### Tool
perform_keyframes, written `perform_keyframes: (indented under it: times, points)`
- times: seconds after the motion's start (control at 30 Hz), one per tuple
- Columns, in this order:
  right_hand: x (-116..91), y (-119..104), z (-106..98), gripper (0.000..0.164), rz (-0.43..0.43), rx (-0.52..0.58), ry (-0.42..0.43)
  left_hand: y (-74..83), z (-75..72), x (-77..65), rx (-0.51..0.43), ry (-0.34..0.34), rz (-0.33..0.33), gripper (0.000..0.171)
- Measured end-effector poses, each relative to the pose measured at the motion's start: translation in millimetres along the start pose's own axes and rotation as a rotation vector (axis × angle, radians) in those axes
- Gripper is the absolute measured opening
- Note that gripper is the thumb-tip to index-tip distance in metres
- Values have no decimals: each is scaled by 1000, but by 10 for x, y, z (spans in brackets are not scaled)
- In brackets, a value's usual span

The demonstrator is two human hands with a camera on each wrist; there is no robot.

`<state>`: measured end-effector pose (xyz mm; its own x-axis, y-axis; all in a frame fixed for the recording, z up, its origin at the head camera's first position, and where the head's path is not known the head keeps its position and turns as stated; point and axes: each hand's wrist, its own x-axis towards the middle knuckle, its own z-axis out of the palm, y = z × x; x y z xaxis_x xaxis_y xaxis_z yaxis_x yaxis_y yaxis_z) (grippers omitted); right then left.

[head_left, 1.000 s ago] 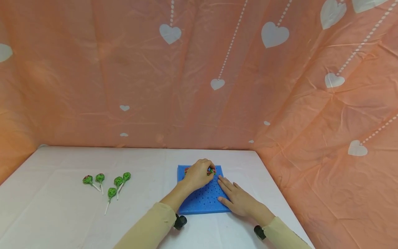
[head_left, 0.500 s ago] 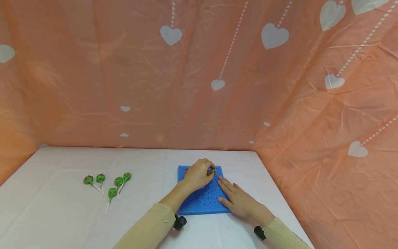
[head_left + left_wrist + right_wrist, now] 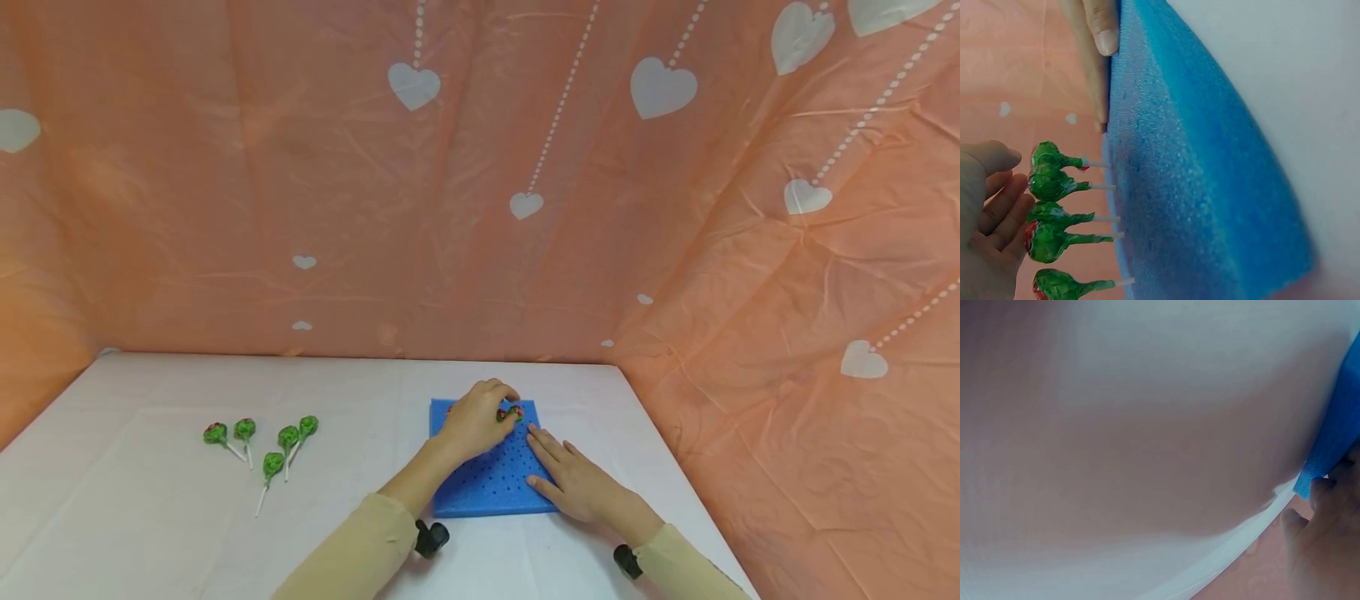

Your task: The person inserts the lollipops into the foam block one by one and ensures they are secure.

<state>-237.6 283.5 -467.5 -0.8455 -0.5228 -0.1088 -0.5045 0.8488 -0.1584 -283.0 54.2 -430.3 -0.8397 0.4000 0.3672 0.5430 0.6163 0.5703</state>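
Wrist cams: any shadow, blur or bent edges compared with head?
Head: fairly even light, the five loose green lollipops distinct. Left wrist: wrapper creases on the upright lollipops readable; blue foam block has a bowed edge, possibly lens distortion. Right wrist: broad soft-edged shadow over the white tabletop, little surface detail; right hand dim.

left grip (image 3: 477, 421) curves loosely, right grip (image 3: 576, 482) lies flat, palm down
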Motion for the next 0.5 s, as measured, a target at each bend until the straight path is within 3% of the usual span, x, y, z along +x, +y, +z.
perform_keyframes:
  times: [0.23, 0.5]
  points:
    - [4, -19, -7, 74, -2, 17, -1, -33, -118, -118, -75, 28, -22, 27]
    - [0, -34, -14, 74, 12, 15, -3, -118, -235, -287, -96, 70, -36, 27]
